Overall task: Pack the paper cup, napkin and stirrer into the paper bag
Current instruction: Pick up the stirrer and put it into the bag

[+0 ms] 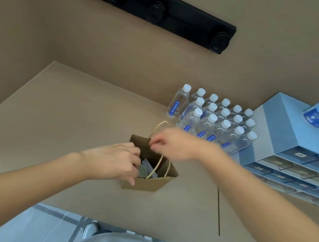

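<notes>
In the head view, a small brown paper bag is seen standing open on the tan counter, roughly midway between the counter's near edge and its far edge at the wall. The left hand is placed over the bag's left rim, its fingers curled narrow around the rim of a grey-white paper cup that sits inside the bag. A white folded napkin is seen inside the bag just behind the cup. The stirrer cannot be made out.

The right hand is held above the bag's far rim, and the far cream twine handle is pinched between its fingers. The near cream twine handle is draped into the bag's opening.

Toward the counter's far right corner, a cluster of clear plastic water bottles with white caps is set, just beside a pale blue drawer cabinet at the right edge. A long black socket strip is fixed on the wall.
</notes>
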{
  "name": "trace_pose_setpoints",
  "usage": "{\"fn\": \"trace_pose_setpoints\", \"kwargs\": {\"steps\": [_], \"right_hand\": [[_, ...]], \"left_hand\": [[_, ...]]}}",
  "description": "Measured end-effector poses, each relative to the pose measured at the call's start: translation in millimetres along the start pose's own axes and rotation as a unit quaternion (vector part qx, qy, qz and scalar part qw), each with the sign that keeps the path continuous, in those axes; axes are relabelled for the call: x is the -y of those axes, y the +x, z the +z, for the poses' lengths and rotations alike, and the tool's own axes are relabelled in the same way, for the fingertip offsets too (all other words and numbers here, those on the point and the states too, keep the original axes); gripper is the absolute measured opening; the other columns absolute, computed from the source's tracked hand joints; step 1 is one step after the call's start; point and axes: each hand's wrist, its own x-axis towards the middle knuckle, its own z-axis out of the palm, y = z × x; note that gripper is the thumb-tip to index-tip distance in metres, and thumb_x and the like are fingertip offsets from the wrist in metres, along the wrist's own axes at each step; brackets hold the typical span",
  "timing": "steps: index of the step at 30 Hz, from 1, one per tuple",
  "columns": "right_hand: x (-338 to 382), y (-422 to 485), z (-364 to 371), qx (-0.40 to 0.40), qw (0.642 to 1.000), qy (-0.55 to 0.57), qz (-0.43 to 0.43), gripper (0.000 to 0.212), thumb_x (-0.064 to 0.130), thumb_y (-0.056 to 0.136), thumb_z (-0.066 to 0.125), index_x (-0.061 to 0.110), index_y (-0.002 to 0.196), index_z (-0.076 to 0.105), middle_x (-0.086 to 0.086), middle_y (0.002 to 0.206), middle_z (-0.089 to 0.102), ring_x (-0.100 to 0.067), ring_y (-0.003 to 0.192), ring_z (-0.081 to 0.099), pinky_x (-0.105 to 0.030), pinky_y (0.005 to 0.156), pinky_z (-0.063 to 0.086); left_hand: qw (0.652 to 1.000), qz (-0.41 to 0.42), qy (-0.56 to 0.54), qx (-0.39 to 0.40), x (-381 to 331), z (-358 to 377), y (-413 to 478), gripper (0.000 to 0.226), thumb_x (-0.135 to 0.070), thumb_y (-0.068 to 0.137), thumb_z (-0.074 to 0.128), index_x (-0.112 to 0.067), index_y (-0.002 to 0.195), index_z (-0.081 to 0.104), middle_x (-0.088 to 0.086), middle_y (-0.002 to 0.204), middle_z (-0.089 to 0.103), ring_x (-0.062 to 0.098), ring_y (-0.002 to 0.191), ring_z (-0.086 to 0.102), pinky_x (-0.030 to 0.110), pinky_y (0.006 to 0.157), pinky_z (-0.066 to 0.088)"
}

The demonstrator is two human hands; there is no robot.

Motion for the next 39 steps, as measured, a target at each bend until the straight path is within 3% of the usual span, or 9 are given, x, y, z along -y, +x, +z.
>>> {"fn": "trace_pose_setpoints", "kwargs": {"steps": [3,6,10,17,22,25,28,32,39], "right_hand": [[-68.7,-58.2,-19.6,-0.123,0.967,0.215,0.058,0.013,0.033,0.089,0.06,0.03,0.093,0.072,0.018,0.089,0.075,0.006,0.083,0.068,-0.018,0.079,0.052],[-156.0,-80.7,30.0,-0.128,0.944,0.186,0.239,0.014,0.026,0.089,0.063,0.023,0.097,0.074,0.005,0.094,0.077,-0.011,0.087,0.071,-0.025,0.077,0.052],[-227.8,-88.8,170.4,-0.027,0.87,0.157,0.466,0.041,0.032,0.096,0.056,0.001,0.123,0.055,-0.018,0.128,0.061,-0.031,0.12,0.055,-0.033,0.097,0.044],[-222.7,-90.8,291.2,-0.17,0.767,0.241,0.569,0.017,0.001,0.09,0.054,-0.006,0.104,0.061,-0.03,0.109,0.064,-0.043,0.104,0.061,-0.042,0.087,0.051],[-210.4,-84.3,276.1,-0.115,0.78,0.274,0.55,0.017,0.018,0.082,0.064,0.004,0.091,0.066,-0.019,0.096,0.068,-0.034,0.091,0.067,-0.03,0.069,0.052],[-193.1,-74.4,248.6,-0.098,0.81,0.308,0.489,0.024,0.015,0.077,0.062,0.01,0.054,0.058,-0.012,0.057,0.063,-0.026,0.056,0.065,-0.025,0.052,0.051],[-159.0,-56.0,175.5,-0.244,0.808,0.415,0.34,0.031,0.006,0.08,0.059,0.014,0.051,0.051,-0.009,0.043,0.055,-0.022,0.041,0.05,-0.036,0.056,0.051],[-101.3,-59.4,56.5,-0.434,0.763,0.476,0.06,0.017,0.009,0.076,0.056,0.021,0.064,0.056,-0.009,0.053,0.063,-0.022,0.044,0.057,-0.03,0.044,0.05],[-49.6,-34.3,40.0,-0.394,0.896,0.197,-0.058,0.007,0.012,0.071,0.062,0.01,0.065,0.058,-0.001,0.053,0.053,-0.016,0.053,0.049,-0.032,0.054,0.047]], "left_hand": [[1.0,0.009,0.01,-0.015,-0.7,2.2,-1.9,0.034,-0.043,0.099,0.046,-0.021,0.082,0.066,-0.003,0.081,0.066,0.021,0.089,0.056,0.034,0.077,0.049],[0.999,0.018,0.025,-0.018,-0.9,0.3,-0.8,0.027,-0.039,0.098,0.051,-0.022,0.083,0.066,-0.005,0.083,0.067,0.02,0.089,0.058,0.033,0.077,0.05],[0.999,0.017,0.035,0.015,-4.3,0.0,12.0,0.025,-0.038,0.099,0.049,-0.024,0.089,0.067,-0.005,0.088,0.068,0.02,0.093,0.056,0.033,0.084,0.048],[0.998,0.02,0.063,0.018,-8.9,1.3,23.1,0.021,-0.035,0.096,0.055,-0.024,0.082,0.067,-0.006,0.082,0.067,0.02,0.087,0.056,0.033,0.079,0.05],[0.998,0.014,0.063,0.024,-11.5,4.0,24.2,0.024,-0.037,0.097,0.052,-0.025,0.082,0.065,-0.007,0.083,0.066,0.02,0.088,0.056,0.034,0.08,0.05],[0.997,0.017,0.067,0.025,-15.2,2.0,26.8,0.021,-0.035,0.096,0.055,-0.025,0.081,0.065,-0.007,0.082,0.067,0.021,0.087,0.057,0.034,0.078,0.051],[0.997,0.011,0.073,0.026,-16.7,1.0,26.7,0.02,-0.034,0.096,0.055,-0.025,0.083,0.067,-0.007,0.084,0.068,0.02,0.09,0.057,0.033,0.08,0.05],[0.997,0.002,0.075,0.03,-16.1,0.0,25.8,0.021,-0.034,0.096,0.055,-0.023,0.085,0.068,-0.006,0.084,0.068,0.02,0.09,0.057,0.031,0.079,0.049],[0.996,-0.03,0.07,0.057,-13.6,6.5,22.6,0.028,-0.04,0.1,0.043,-0.025,0.092,0.064,-0.006,0.089,0.067,0.02,0.095,0.053,0.033,0.085,0.045]]}}
